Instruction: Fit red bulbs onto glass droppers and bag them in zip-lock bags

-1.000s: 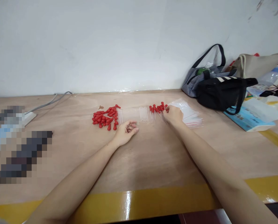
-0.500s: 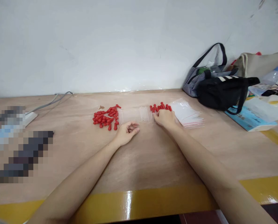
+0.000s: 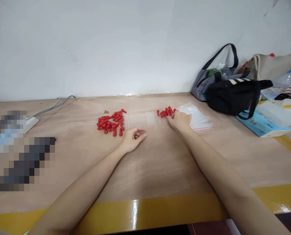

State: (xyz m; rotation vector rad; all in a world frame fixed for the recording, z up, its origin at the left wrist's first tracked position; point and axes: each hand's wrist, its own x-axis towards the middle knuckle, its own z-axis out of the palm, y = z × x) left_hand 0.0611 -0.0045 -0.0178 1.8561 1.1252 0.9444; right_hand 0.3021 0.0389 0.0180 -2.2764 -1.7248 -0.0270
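Right hand at a row of red-topped droppers on a table

Droppers with red bulbs and clear, thin stems lie side by side at the far middle of the table, bulbs toward the wall. The right hand reaches over the right end of this row, fingers bent down among the droppers; whether they grip one cannot be told. Just left of the row are clear tubes, with more clear tubes farther left, beside a loose pile of red bulbs. The left hand lies near, in front of the tubes, loosely open, its fingers half curled.

To the right of the droppers, flat clear bags fan out, partly behind the right hand. Beyond them, against the wall, stand a striped bag and a black bag, with a blue pack in front. A gray cable runs along the left. Yellow tape borders the near edge.
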